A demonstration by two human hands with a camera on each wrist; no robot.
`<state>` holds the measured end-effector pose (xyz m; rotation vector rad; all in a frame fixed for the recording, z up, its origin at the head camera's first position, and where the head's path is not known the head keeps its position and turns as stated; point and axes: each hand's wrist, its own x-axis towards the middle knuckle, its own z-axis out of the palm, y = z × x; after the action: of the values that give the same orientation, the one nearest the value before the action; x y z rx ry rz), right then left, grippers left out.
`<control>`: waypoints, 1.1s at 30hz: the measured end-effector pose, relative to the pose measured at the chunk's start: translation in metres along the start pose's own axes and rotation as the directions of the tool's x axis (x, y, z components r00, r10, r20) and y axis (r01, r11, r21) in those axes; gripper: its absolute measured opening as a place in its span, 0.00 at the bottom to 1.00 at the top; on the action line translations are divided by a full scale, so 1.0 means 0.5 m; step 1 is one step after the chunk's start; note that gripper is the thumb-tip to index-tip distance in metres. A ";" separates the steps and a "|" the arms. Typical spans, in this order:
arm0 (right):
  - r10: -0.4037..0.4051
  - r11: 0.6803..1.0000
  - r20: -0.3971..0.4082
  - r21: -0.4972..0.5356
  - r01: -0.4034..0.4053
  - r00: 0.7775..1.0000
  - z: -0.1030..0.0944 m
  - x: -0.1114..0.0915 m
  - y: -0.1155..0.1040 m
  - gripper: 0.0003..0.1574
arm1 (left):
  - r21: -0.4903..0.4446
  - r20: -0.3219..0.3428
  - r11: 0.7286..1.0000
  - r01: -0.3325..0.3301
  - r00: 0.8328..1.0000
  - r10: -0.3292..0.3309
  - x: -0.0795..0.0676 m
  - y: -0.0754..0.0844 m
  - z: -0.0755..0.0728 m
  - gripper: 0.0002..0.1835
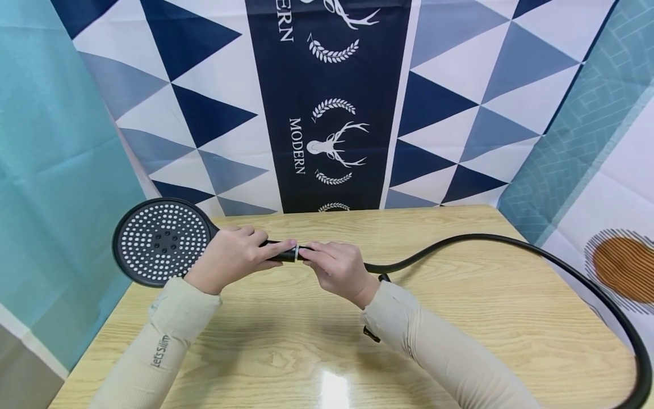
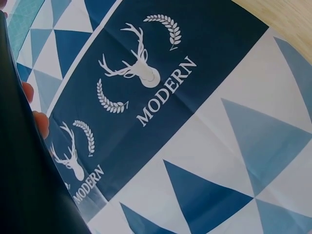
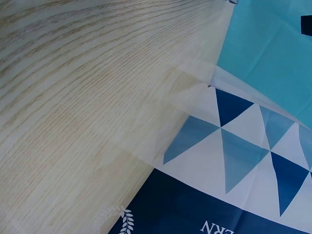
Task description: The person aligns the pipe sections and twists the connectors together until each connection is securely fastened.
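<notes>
In the head view a black shower head (image 1: 164,242) with a round face of pale nozzles is held up at the left, its face toward the camera. My left hand (image 1: 240,248) grips its handle (image 1: 283,254), the thumb stretched along it. My right hand (image 1: 339,267) pinches the end of a black shower hose (image 1: 475,236), right at the handle's end, where a thin light ring (image 1: 297,253) shows. In the left wrist view fingertips (image 2: 41,124) curl past a large dark shape (image 2: 24,161). The right wrist view shows neither the hand nor the joint.
Below the hands is a light wooden table (image 1: 276,352). From the right hand the hose curves over the table's right side and down to the front. Patterned cloth (image 1: 337,108) hangs behind the table, with teal cloth (image 1: 56,170) at the left.
</notes>
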<state>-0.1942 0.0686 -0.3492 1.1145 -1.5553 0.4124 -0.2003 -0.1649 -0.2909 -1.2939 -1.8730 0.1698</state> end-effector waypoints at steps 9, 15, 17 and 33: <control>-0.111 0.980 -0.001 -0.167 0.109 0.994 0.002 -0.008 0.007 0.12 | 0.016 0.012 1.000 0.003 1.000 -0.003 0.001 0.001 0.002 0.25; -0.137 0.969 -0.028 -0.210 0.128 0.990 0.009 -0.010 0.008 0.09 | 0.031 0.001 1.000 -0.001 1.000 0.001 -0.002 0.002 0.005 0.25; -0.127 0.973 -0.036 -0.198 0.117 0.991 0.011 -0.009 0.007 0.11 | 0.028 -0.001 1.000 0.000 1.000 0.000 -0.003 0.001 0.006 0.25; -0.002 0.997 -0.007 -0.076 0.002 1.000 0.015 -0.005 0.002 0.19 | 0.037 -0.006 0.999 0.003 1.000 -0.002 -0.005 -0.001 0.007 0.25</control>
<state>-0.1993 0.0644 -0.3534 1.0551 -1.5510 0.3528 -0.2027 -0.1663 -0.2941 -1.2660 -1.8579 0.1978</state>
